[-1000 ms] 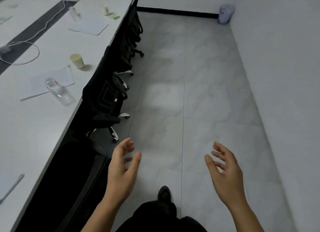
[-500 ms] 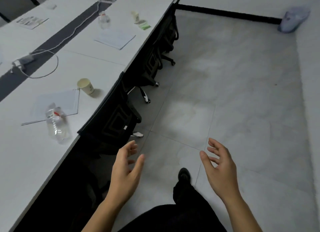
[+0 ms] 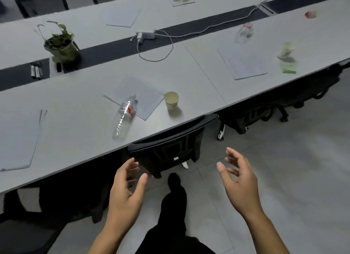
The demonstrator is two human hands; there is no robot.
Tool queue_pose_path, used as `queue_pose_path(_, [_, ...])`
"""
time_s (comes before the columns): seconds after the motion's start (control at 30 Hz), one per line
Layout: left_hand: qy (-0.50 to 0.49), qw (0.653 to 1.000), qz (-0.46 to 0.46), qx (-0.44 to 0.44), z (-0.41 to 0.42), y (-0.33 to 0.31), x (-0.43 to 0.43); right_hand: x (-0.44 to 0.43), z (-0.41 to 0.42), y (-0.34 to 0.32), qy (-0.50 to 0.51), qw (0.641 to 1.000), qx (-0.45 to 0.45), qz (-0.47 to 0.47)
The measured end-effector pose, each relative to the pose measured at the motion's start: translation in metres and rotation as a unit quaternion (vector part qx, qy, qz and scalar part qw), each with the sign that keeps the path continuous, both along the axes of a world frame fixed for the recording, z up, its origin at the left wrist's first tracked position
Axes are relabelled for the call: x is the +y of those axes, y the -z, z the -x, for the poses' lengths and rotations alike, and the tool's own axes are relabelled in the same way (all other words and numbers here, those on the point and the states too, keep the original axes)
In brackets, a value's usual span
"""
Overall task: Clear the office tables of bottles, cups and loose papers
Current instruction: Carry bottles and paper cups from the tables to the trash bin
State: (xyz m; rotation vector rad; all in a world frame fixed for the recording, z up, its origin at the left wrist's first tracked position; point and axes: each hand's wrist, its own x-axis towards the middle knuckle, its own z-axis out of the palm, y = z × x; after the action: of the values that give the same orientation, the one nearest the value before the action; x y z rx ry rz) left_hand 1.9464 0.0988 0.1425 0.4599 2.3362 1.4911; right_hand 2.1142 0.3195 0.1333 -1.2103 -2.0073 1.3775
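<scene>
A clear plastic bottle (image 3: 124,117) lies on its side near the front edge of the white table (image 3: 75,140), partly on a loose sheet of paper (image 3: 144,100). A paper cup (image 3: 171,100) stands upright beside that sheet. Farther right lie another sheet (image 3: 242,63), a second bottle (image 3: 243,33) and a tipped cup (image 3: 286,50). More paper (image 3: 17,140) lies at the left. My left hand (image 3: 126,193) and my right hand (image 3: 239,179) hover below the table edge over the floor, fingers relaxed, holding nothing.
Black office chairs (image 3: 170,149) are tucked under the table edge. A potted plant (image 3: 60,45), a charger with a white cable (image 3: 146,35) and small dark items sit along the dark centre strip. Grey tiled floor (image 3: 284,168) lies to the right.
The view has swung left to face the table; the bottle, paper and cup now sit straight ahead above my hands. Both hands stay empty and spread.
</scene>
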Motion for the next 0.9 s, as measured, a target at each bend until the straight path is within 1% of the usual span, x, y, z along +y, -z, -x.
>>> queue_pose_path(0.13, [-0.05,0.998,0.007,-0.024,0.047,0.022,0.041,0.049,0.069,0.019,-0.063,0.998,-0.029,0.004])
queue_pose_path(0.23, [-0.068,0.996,0.02,-0.046,0.091,0.025,0.079,0.086,0.119,0.021,-0.102,0.993,-0.05,0.011])
queue_pose_path(0.37, [-0.081,0.995,0.048,-0.029,0.165,0.032,0.131,0.138,0.197,0.025,-0.147,0.987,-0.067,-0.005])
queue_pose_path(0.43, [-0.087,0.992,0.085,-0.013,0.201,0.047,0.147,0.158,0.234,0.031,-0.166,0.983,-0.077,0.004])
queue_pose_path(0.5, [-0.093,0.984,0.148,0.019,0.234,0.069,0.154,0.175,0.265,0.043,-0.196,0.976,-0.094,0.01])
queue_pose_path(0.57, [-0.099,0.964,0.243,0.043,0.264,0.097,0.156,0.188,0.293,0.061,-0.238,0.964,-0.119,0.007])
queue_pose_path(0.63, [-0.112,0.936,0.332,0.032,0.286,0.124,0.153,0.197,0.317,0.082,-0.279,0.95,-0.144,0.003])
queue_pose_path(0.67, [-0.117,0.925,0.361,0.02,0.292,0.135,0.151,0.199,0.327,0.092,-0.3,0.942,-0.153,0.0])
queue_pose_path(0.8, [-0.132,0.896,0.419,-0.061,0.301,0.167,0.149,0.201,0.352,0.123,-0.376,0.905,-0.197,-0.026])
queue_pose_path(0.83, [-0.132,0.894,0.422,-0.069,0.3,0.172,0.149,0.2,0.356,0.128,-0.385,0.9,-0.205,-0.024])
queue_pose_path(0.9, [-0.132,0.902,0.407,-0.063,0.295,0.176,0.15,0.197,0.36,0.134,-0.384,0.899,-0.21,-0.014])
